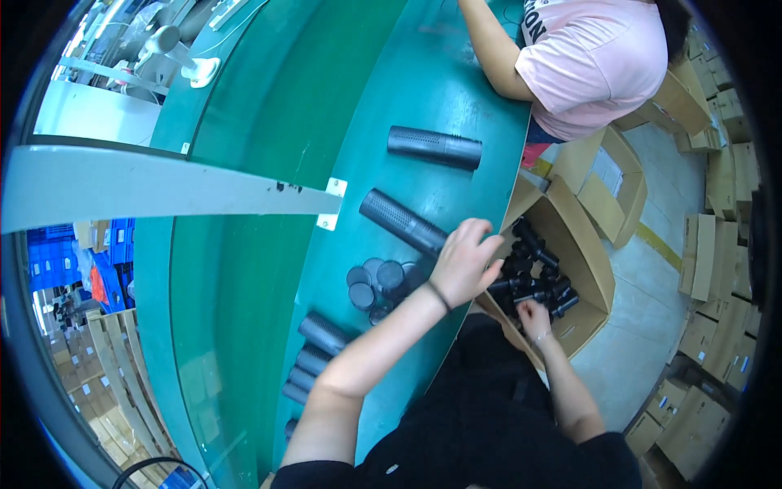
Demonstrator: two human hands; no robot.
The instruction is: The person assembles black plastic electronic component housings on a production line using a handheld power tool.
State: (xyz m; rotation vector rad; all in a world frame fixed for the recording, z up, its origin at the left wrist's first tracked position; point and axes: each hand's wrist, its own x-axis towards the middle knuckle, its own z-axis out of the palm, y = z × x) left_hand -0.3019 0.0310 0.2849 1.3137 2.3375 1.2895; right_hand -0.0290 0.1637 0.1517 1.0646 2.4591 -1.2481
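Green table point(432, 98) stands by a pale floor point(623, 289). On it, one black tube point(399, 218) slants down rightward to your left hand point(464, 267), which hides its end; whether those bent fingers clamp it, I cannot tell. Your right hand point(534, 319) is inside an open carton point(590, 273) among black parts point(560, 287), grip unclear.

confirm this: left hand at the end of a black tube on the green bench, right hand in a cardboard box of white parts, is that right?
No: the parts in the cardboard box are black, not white, as the head view shows. The rest stands: left hand at the end of a black tube on the green bench, right hand in the box.
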